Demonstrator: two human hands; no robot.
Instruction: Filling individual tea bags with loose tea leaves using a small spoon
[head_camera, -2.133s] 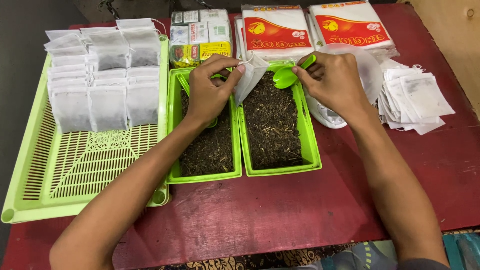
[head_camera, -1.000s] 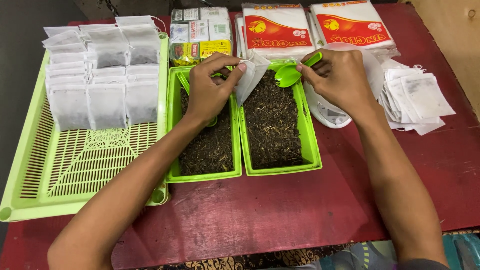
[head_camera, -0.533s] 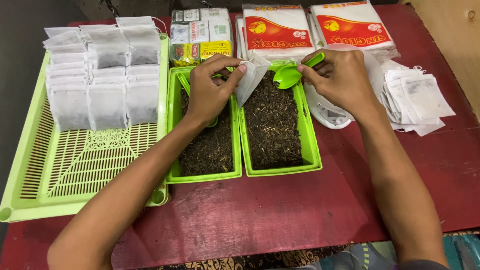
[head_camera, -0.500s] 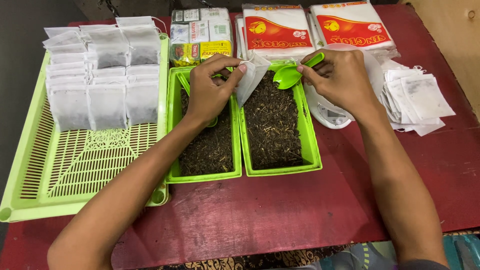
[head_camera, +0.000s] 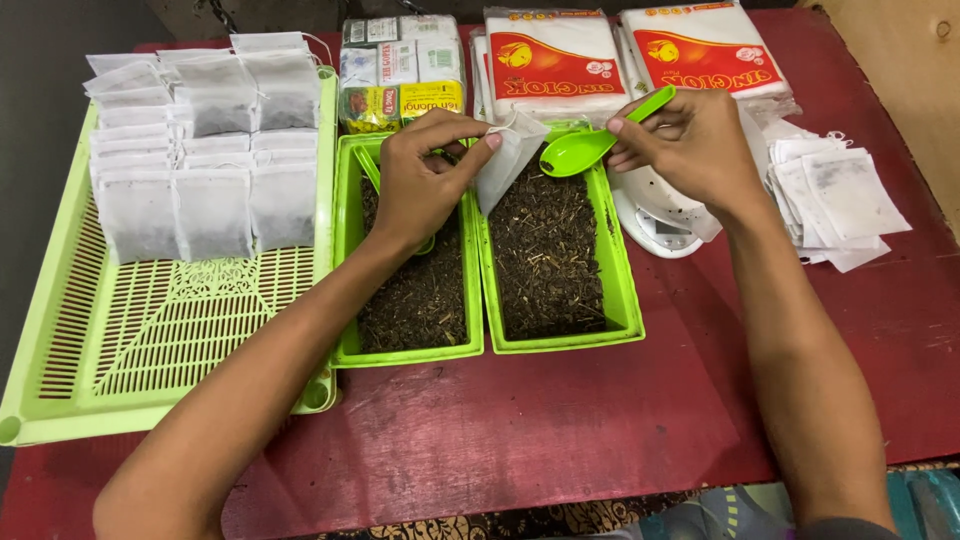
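Observation:
My left hand (head_camera: 425, 170) pinches a small white filter bag (head_camera: 506, 160) by its top, holding it over the gap between two green trays of dark loose tea. My right hand (head_camera: 690, 140) grips a green plastic spoon (head_camera: 592, 142), its bowl just right of the bag's mouth, above the right tea tray (head_camera: 620, 290). The left tea tray (head_camera: 345, 250) lies under my left wrist, with another green spoon partly hidden in it.
A large green slotted tray (head_camera: 170, 340) on the left holds several filled white bags (head_camera: 190, 150). Empty bags (head_camera: 835, 195) are piled at the right beside a white scale (head_camera: 655, 215). Red-and-white packets (head_camera: 550, 65) and a boxed pack (head_camera: 400, 75) line the back of the red table (head_camera: 540, 430).
The spoon in my right hand has lifted slightly and its bowl has come nearer the bag's opening. My left hand stays in place holding the bag.

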